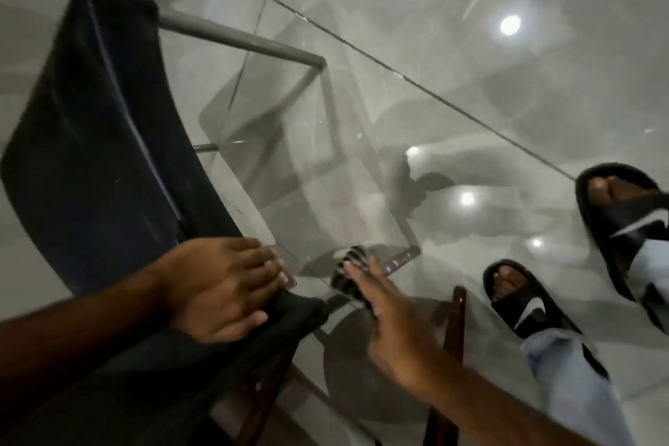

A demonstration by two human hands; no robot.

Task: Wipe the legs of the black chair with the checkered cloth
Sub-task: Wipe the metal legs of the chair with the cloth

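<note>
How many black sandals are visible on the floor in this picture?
2. One sandal is at the right edge of the picture. The other sandal is lower and further left, right of the right hand. Each has a foot in it.

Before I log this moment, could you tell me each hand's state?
Left hand: open, resting flat on the black chair.
Right hand: pressing the checkered cloth against the chair leg.
</note>
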